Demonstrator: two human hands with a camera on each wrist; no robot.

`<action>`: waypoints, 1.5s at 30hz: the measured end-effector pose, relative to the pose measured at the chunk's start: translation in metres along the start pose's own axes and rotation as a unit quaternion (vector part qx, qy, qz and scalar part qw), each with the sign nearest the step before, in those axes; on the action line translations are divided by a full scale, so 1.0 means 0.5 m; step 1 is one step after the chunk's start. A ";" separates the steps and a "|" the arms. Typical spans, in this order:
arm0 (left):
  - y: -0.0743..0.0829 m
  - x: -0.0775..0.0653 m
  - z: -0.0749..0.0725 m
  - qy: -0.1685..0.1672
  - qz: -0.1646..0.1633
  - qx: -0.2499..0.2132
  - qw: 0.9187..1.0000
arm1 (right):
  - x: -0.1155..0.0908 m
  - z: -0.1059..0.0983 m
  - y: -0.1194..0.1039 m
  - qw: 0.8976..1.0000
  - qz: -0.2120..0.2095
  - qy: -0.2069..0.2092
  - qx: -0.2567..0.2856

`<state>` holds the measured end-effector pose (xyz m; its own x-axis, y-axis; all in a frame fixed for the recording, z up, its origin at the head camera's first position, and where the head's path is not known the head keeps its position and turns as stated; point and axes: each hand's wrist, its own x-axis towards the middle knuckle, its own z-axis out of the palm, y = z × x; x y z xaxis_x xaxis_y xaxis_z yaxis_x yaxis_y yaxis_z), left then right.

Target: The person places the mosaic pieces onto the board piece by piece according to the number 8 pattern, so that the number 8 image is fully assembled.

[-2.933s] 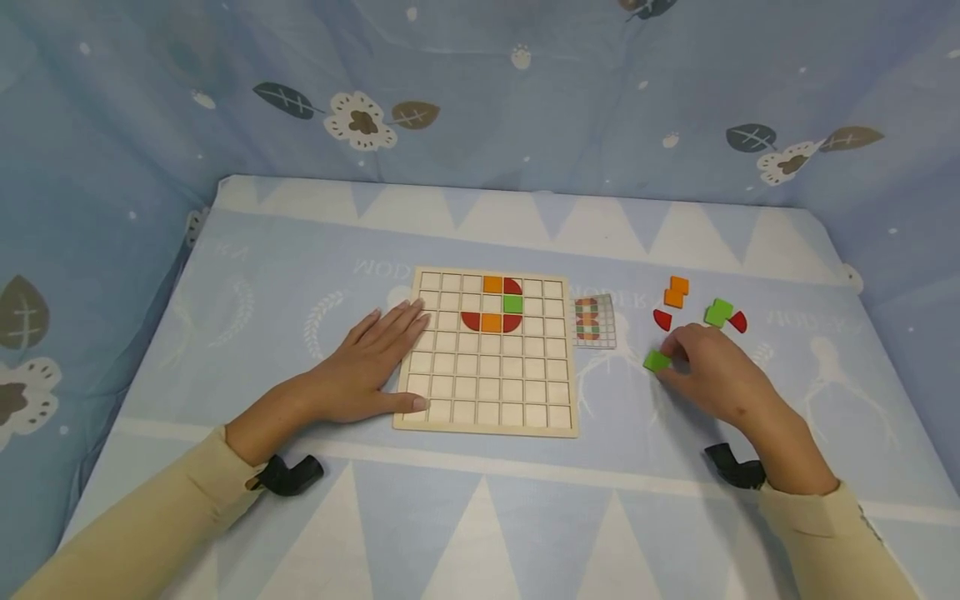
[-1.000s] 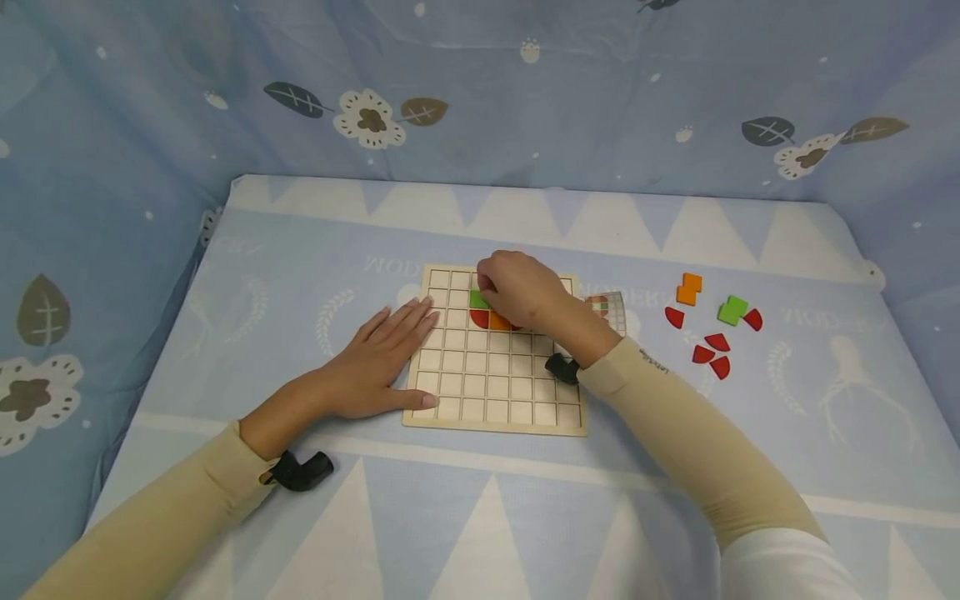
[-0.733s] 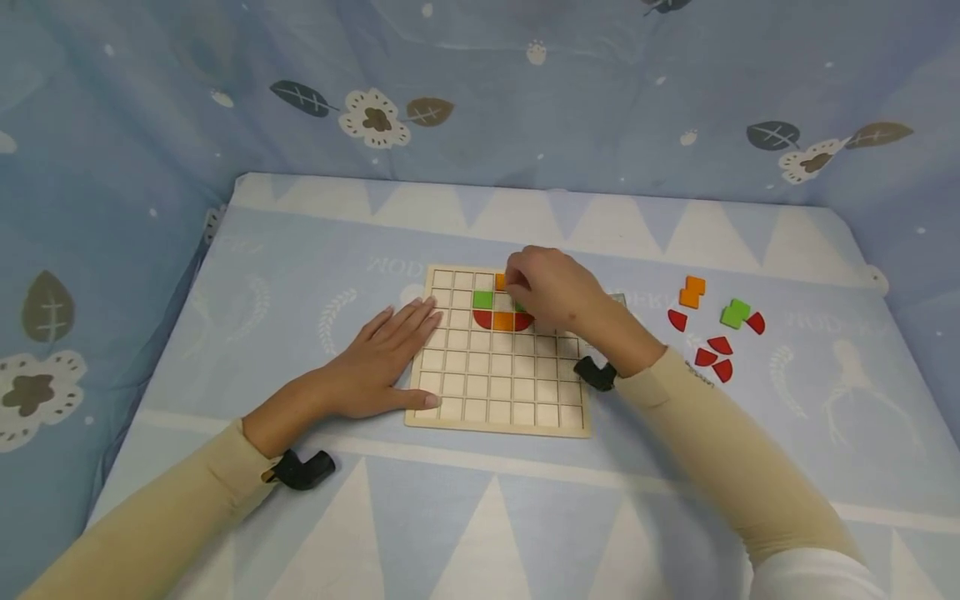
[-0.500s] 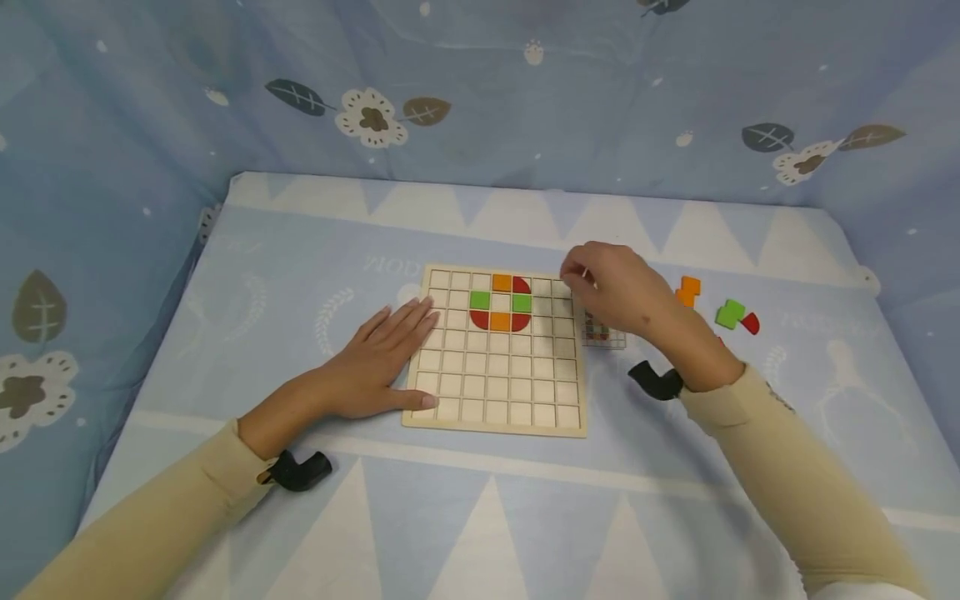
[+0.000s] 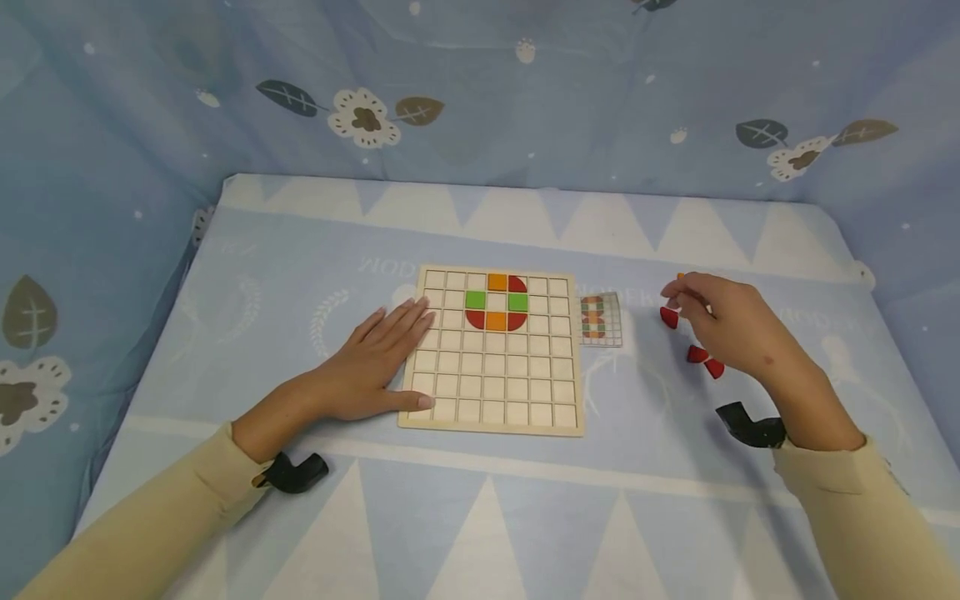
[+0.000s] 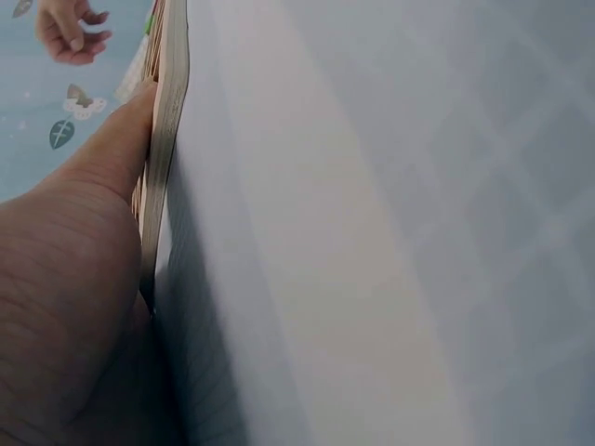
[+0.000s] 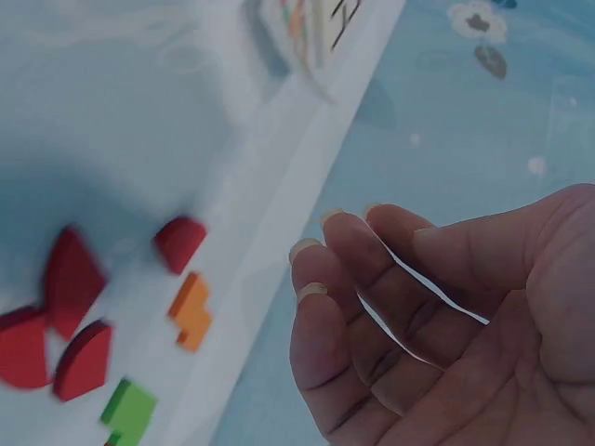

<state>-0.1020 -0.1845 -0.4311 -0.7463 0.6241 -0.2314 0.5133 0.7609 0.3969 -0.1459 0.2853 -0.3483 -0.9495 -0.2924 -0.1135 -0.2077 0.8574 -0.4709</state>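
My left hand [image 5: 367, 367] lies flat with spread fingers on the left edge of a wooden grid board [image 5: 487, 392]; the left wrist view shows its thumb [image 6: 116, 149] against the board's side. Near the board's top, orange squares [image 5: 496, 321], green squares [image 5: 476, 300] and red quarter circles [image 5: 517, 321] sit in cells around one bare cell. Over the loose pieces at the right hovers my right hand [image 5: 731, 321], fingers loosely bent and nothing between them. Around it lie red quarter circles [image 7: 179, 243], orange squares [image 7: 191, 311] and green squares [image 7: 128, 411], partly hidden by the hand in the head view.
A small pattern card [image 5: 602, 319] with a coloured design lies against the board's right side. Patterned cloth [image 5: 450, 517] covers the table, and a blue curtain [image 5: 487, 100] hangs behind it.
My right hand carried a green square from the right side to the board's second row, left of the bare cell, let it go, and came back over the loose pieces. My left hand stayed put.
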 end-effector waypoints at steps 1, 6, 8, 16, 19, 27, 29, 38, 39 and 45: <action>0.000 -0.001 0.000 0.001 0.000 -0.001 1.000 | -0.005 -0.001 0.010 1.000 0.003 0.000 -0.002; 0.000 -0.006 -0.001 0.007 0.001 -0.006 1.000 | -0.024 -0.001 0.052 1.000 0.021 0.000 -0.015; 0.001 -0.006 -0.001 0.006 -0.001 -0.006 1.000 | -0.028 0.001 0.062 0.999 0.025 -0.002 -0.021; 0.001 -0.011 -0.001 0.007 -0.002 -0.009 1.000 | -0.013 0.033 0.071 0.997 0.053 -0.047 -0.041; 0.003 -0.012 -0.001 0.009 -0.001 -0.013 1.000 | 0.001 0.044 0.069 0.995 0.051 -0.046 -0.066; 0.001 -0.011 0.003 0.012 -0.001 -0.009 1.000 | 0.037 0.044 0.065 0.993 0.074 -0.060 -0.068; 0.001 -0.010 0.004 0.010 -0.003 -0.007 1.000 | 0.044 0.041 0.063 0.991 0.087 -0.073 -0.072; 0.004 -0.008 -0.003 0.008 -0.002 -0.009 1.000 | 0.056 0.027 0.066 0.979 0.142 -0.137 -0.060; 0.004 -0.008 -0.003 0.008 -0.002 -0.009 1.000 | 0.054 0.025 0.067 0.978 0.142 -0.143 -0.056; 0.007 -0.005 -0.006 0.006 0.000 -0.012 1.000 | 0.042 0.025 0.072 0.972 0.151 -0.177 -0.034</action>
<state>-0.0995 -0.1838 -0.4264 -0.7512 0.6217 -0.2216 0.5028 0.7566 0.4181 -0.1705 0.3048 -0.3786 -0.8317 -0.1402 -0.5372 0.0416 0.9491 -0.3121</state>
